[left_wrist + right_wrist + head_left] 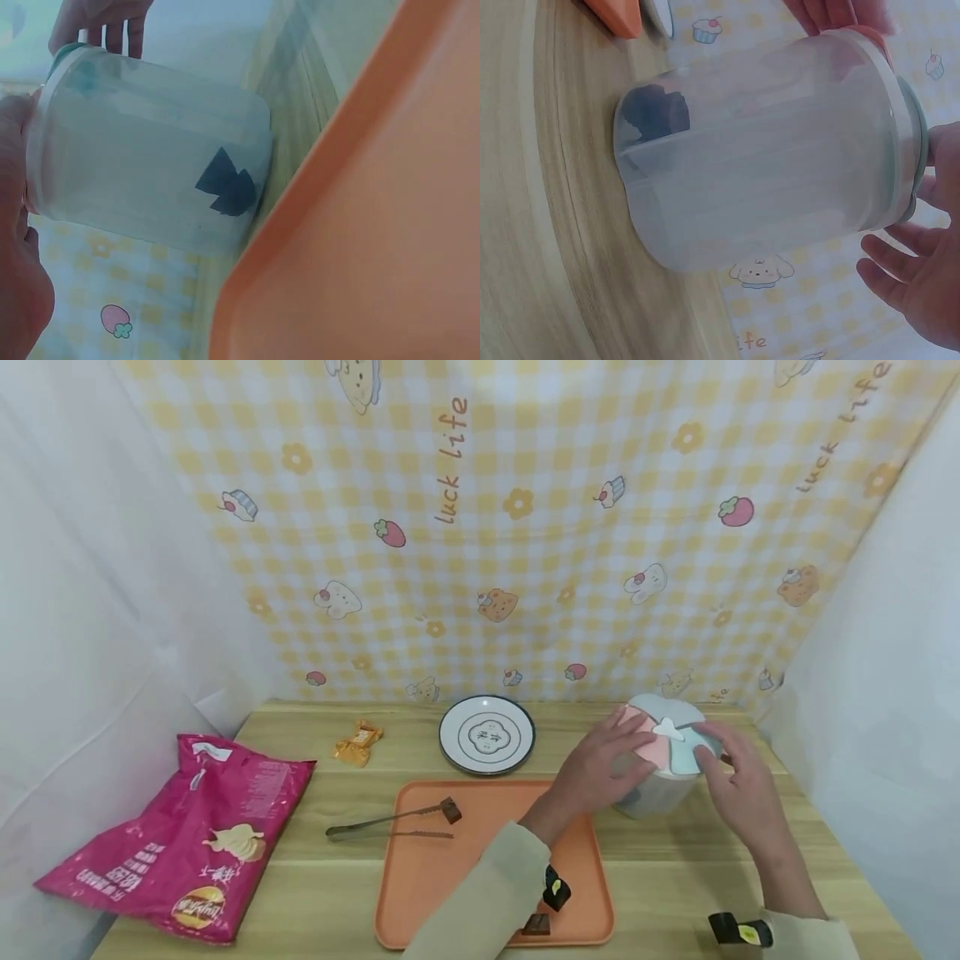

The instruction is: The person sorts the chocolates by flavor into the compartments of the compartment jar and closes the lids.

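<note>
A tall translucent storage container (654, 793) stands on the table, right of the tray. Its round lid (686, 752) has pink, pale teal and grey sections around a white centre piece. My left hand (596, 768) holds the lid's left side, fingers over the pink section. On the opposite side, my right hand (742, 781) has its thumb and forefinger at the lid's edge, with the other fingers bent beside the rim. Through the wall, dark pieces (229, 186) show at the bottom of one compartment; the right wrist view also shows a divider (682, 139).
An orange tray (427, 893) bears chocolate pieces (536, 924) and the ends of metal tongs (360, 828). Behind it sits a white plate (487, 760). Orange-wrapped sweets (358, 745) lie farther left, and a magenta chip bag (187, 835) takes up the left side.
</note>
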`<action>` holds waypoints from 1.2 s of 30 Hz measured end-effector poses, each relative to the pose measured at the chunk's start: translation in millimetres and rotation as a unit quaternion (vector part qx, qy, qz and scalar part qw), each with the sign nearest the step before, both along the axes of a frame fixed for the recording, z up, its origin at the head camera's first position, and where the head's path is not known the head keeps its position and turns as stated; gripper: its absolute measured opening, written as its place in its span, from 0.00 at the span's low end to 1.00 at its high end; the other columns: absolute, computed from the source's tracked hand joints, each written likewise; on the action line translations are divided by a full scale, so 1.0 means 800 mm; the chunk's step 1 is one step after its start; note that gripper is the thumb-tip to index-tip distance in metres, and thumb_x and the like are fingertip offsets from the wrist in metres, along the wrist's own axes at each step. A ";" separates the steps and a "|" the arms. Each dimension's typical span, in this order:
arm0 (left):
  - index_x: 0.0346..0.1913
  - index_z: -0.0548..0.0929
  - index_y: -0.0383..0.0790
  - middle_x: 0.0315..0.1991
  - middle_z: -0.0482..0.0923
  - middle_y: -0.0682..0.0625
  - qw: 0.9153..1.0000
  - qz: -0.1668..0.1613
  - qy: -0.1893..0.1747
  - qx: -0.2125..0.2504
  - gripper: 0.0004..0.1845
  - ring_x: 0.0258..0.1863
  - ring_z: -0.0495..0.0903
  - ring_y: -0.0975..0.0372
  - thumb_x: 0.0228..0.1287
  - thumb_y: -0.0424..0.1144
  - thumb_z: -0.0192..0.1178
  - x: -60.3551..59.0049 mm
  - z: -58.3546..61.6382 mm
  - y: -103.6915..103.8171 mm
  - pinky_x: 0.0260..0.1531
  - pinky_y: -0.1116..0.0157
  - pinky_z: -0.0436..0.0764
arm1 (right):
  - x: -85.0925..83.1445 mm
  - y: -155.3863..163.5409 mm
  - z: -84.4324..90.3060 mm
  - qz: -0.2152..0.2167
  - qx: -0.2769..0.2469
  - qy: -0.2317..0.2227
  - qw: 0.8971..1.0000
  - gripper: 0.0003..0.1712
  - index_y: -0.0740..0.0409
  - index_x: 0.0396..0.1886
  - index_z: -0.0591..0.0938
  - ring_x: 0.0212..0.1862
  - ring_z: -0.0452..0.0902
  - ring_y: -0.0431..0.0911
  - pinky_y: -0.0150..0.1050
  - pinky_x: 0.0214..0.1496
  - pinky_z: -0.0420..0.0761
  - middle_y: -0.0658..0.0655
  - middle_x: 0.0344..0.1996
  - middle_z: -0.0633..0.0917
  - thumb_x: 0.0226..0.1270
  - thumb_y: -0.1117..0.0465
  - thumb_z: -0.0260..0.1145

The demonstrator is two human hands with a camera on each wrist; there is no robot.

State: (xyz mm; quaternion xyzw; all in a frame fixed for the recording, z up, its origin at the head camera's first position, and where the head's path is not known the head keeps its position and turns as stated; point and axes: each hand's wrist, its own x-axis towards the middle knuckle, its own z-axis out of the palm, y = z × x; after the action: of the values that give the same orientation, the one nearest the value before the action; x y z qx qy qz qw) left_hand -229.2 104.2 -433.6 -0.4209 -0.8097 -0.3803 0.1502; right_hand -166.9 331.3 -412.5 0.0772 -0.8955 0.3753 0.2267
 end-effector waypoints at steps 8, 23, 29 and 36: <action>0.67 0.80 0.42 0.73 0.70 0.50 0.997 -0.054 -0.037 0.039 0.18 0.77 0.56 0.65 0.83 0.36 0.48 -0.003 0.003 -0.008 0.71 0.68 0.57 | 0.015 -0.004 -0.004 -0.035 0.035 0.019 0.999 0.23 0.70 0.65 0.77 0.57 0.67 0.66 0.65 0.50 0.65 0.73 0.58 0.72 0.78 0.60 0.62; 0.74 0.73 0.45 0.76 0.65 0.48 0.990 -0.093 0.047 -0.093 0.29 0.81 0.44 0.56 0.75 0.49 0.63 -0.001 0.013 -0.006 0.74 0.67 0.43 | 0.036 0.009 0.004 0.033 0.094 0.116 0.988 0.25 0.65 0.52 0.86 0.47 0.72 0.43 0.29 0.49 0.66 0.58 0.43 0.81 0.52 0.71 0.81; 0.76 0.70 0.41 0.76 0.63 0.48 0.987 -0.119 0.049 -0.096 0.28 0.81 0.42 0.59 0.78 0.45 0.59 -0.008 0.011 -0.008 0.73 0.69 0.44 | 0.033 0.014 0.002 0.108 0.082 0.065 0.989 0.36 0.59 0.66 0.81 0.74 0.59 0.61 0.55 0.74 0.55 0.66 0.71 0.71 0.55 0.69 0.79; 0.76 0.68 0.38 0.76 0.62 0.45 0.985 -0.155 0.026 -0.077 0.28 0.81 0.42 0.59 0.80 0.41 0.57 -0.015 0.008 -0.011 0.74 0.67 0.44 | 0.027 0.024 -0.005 0.133 0.098 0.025 0.986 0.43 0.54 0.75 0.74 0.80 0.46 0.46 0.44 0.76 0.51 0.60 0.77 0.65 0.59 0.70 0.77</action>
State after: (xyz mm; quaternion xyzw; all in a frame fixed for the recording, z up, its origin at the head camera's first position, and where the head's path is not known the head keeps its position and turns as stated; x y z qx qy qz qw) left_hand -241.1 95.4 -427.6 -0.5616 -0.7574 -0.3240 0.0777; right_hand -145.4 350.8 -416.3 0.2266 -0.9037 0.3105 0.1886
